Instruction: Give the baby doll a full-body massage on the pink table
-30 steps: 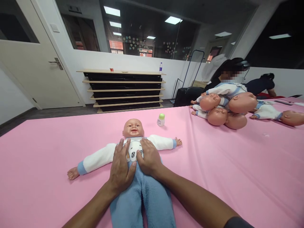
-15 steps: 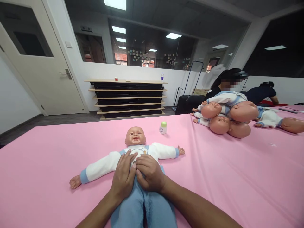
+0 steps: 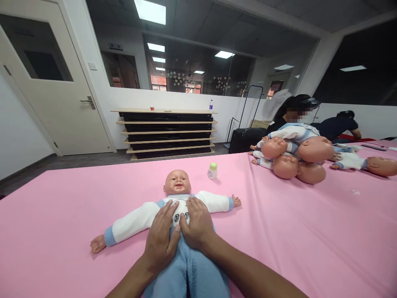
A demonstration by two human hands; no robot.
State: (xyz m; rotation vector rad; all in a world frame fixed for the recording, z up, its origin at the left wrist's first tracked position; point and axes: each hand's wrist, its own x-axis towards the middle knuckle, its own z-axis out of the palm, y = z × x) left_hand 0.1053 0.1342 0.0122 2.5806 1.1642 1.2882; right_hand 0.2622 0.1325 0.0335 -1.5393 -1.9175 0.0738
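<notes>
Left fingers (image 3: 166,212) and right fingers (image 3: 196,205) on supine doll (image 3: 181,210), green-capped bottle (image 3: 212,171) nearby, pink tabletop (image 3: 297,231)

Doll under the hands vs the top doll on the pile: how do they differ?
The front doll lies on the pink cover; the top doll rests on other dolls. The front doll's head points away from the camera; the top doll's points roughly toward it. The front doll's face shows; the top doll's is turned out of view. Both have bald heads and white, blue-trimmed tops.

Place: training room, perhaps; pink-covered table (image 3: 310,240); piled baby dolls (image 3: 315,149); wide dark window (image 3: 192,54)
</notes>
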